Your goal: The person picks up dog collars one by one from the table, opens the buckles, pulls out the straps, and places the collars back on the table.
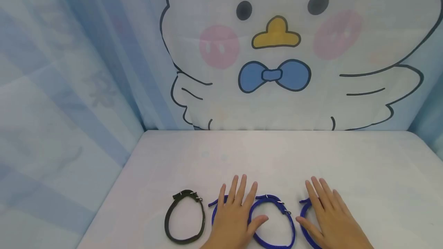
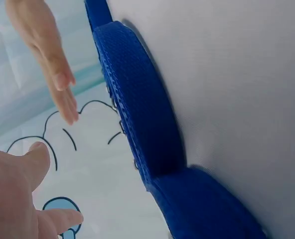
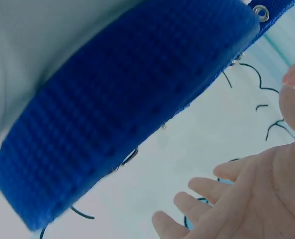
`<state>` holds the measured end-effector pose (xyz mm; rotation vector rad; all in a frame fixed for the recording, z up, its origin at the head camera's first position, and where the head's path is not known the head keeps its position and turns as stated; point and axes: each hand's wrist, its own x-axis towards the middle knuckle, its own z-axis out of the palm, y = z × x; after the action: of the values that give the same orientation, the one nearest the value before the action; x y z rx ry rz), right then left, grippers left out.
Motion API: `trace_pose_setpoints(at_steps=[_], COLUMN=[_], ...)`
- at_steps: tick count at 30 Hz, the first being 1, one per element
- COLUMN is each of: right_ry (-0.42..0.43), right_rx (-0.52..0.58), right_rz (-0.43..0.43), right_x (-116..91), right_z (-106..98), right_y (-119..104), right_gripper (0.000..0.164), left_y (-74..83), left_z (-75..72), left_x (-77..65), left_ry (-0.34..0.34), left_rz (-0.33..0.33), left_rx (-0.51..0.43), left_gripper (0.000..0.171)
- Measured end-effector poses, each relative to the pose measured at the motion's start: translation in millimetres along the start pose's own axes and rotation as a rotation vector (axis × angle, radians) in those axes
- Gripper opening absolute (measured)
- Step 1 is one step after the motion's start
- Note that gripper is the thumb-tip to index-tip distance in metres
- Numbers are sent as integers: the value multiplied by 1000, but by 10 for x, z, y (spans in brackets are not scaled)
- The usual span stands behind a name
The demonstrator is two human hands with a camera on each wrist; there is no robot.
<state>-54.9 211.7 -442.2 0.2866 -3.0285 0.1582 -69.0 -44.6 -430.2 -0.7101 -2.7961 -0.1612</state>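
My left hand [image 1: 232, 220] is held with fingers spread and straight over a blue buckled collar [image 1: 214, 214], hiding most of it. Just right of that hand lies a second blue collar [image 1: 292, 228], a loop with a metal buckle and ring. My right hand [image 1: 330, 218], fingers also straight, overlaps a third blue collar [image 1: 304, 231]. In the left wrist view a blue strap [image 2: 142, 99] stands on edge near the left hand [image 2: 18, 194]. The right wrist view has a woven blue band [image 3: 122, 89] close up, with the right hand [image 3: 247, 194] beside it, palm showing.
A black buckled collar [image 1: 167, 222] lies left of the left hand on the white table [image 1: 277, 160]. Behind the table hangs a curtain [image 1: 277, 110] with a cartoon bird print. Another blue and white curtain [image 1: 69, 107] runs along the left side.
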Motion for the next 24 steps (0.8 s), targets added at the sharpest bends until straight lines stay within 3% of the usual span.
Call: trace_pose_setpoints(at_steps=[6,15,24], right_ry=[-5,-36,-62], right_rx=[11,31,-2], right_rz=[-2,11,30], right_x=[3,8,-21], right_z=[-20,-92,-86], right_y=[92,228,329], right_gripper=[102,104,95], left_y=[103,259,408], left_z=[-38,-75,-74], left_x=[85,245,354], left_ry=[1,-126,-57], left_rz=[60,145,217], left_rx=[-47,-189,-163], left_gripper=[69,68,61])
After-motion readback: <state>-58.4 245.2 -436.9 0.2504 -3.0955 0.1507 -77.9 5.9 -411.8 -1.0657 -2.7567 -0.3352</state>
